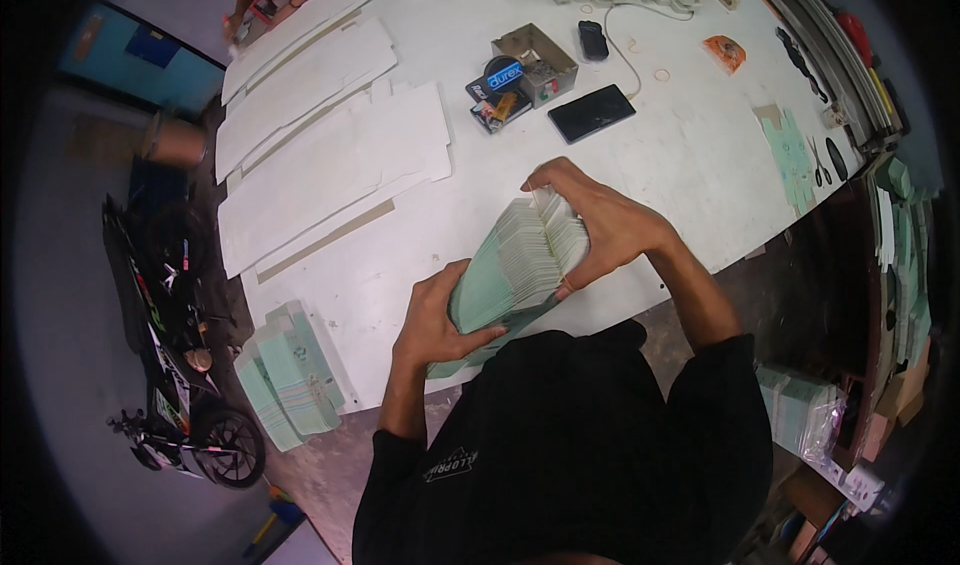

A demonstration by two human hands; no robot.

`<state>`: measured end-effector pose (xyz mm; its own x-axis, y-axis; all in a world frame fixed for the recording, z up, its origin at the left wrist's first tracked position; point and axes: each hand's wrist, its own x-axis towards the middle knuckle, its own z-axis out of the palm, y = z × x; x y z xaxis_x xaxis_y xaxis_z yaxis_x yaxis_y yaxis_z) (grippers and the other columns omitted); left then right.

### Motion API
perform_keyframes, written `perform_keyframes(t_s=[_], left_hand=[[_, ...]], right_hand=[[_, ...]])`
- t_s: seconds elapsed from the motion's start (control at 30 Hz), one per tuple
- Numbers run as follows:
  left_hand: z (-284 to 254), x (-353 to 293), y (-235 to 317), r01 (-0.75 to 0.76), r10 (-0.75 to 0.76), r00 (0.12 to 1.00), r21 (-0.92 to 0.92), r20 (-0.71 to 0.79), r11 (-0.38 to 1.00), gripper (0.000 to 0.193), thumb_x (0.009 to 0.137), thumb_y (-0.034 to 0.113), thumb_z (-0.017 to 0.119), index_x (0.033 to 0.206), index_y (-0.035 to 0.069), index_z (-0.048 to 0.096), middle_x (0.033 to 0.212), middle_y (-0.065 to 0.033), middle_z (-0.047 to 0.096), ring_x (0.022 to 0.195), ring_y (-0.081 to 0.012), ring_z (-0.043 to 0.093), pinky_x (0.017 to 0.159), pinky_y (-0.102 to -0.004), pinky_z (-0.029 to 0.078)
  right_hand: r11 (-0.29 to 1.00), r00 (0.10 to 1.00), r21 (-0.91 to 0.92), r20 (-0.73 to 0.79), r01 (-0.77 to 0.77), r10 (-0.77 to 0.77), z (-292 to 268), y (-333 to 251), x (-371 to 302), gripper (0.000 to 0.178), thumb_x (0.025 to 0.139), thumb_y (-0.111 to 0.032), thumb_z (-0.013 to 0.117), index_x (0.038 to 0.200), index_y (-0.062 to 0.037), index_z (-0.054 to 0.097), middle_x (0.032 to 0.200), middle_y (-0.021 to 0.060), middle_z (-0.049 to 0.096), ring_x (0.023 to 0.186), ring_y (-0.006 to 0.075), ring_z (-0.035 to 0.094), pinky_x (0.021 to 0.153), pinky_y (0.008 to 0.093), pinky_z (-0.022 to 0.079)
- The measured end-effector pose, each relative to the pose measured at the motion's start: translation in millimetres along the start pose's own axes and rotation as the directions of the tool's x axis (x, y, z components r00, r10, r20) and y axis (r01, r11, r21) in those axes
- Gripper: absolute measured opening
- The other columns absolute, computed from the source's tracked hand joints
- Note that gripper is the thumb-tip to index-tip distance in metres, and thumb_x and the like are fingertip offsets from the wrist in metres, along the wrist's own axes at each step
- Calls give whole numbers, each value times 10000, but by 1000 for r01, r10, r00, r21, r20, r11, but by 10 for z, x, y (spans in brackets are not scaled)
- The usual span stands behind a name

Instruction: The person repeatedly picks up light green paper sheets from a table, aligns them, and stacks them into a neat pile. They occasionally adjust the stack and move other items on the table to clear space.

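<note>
White and broad, the table (700,180) carries rows of pale sheets (330,180) along its left side. Near its front edge, close to a person's dark shirt (560,415), a thick stack (500,265) of green-and-white cards is held tilted between two hands, while a green pile (290,370) sits at the near left corner. The right hand (610,220) is clamped over the stack's right end, finger and thumb spread across it; the left hand (430,315) grips the opposite end, thumb on the near side. The step appears to be squaring and banding the stack; the next move likely calls for even pressure from both sides as a thin band (549,237) is straightened. Whether that band circles the whole stack is hard to tell; the underside and the right palm are hidden.
</note>
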<state>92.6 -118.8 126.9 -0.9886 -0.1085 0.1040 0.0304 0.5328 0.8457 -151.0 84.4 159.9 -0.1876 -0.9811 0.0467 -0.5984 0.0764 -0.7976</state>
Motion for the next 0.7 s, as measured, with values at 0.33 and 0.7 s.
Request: perform_keyframes(t_s=[0.33, 0.7], left_hand=[[72, -129, -193, 11, -46, 991, -268, -122, 963, 808, 673, 177, 953, 1336, -69, 562, 1135, -222, 744, 1047, -292, 754, 959, -396, 571], [131, 230, -294, -146, -259, 861, -702, -437, 697, 693, 710, 48, 827, 1319, -68, 517, 1128, -178, 700, 1020, -241, 704, 941, -368, 565]], right_hand=[[888, 978, 458, -169, -33, 123, 422, -38, -28, 1330, 572, -292, 1027, 1613, -17, 246, 1462, 249, 525, 1349, 380, 544, 1134, 451, 456], [605, 926, 715, 169, -350, 337, 1042, 46, 64, 1220, 716, -168, 958, 1652, -26, 187, 1398, 271, 615, 1369, 404, 557, 1118, 537, 457]])
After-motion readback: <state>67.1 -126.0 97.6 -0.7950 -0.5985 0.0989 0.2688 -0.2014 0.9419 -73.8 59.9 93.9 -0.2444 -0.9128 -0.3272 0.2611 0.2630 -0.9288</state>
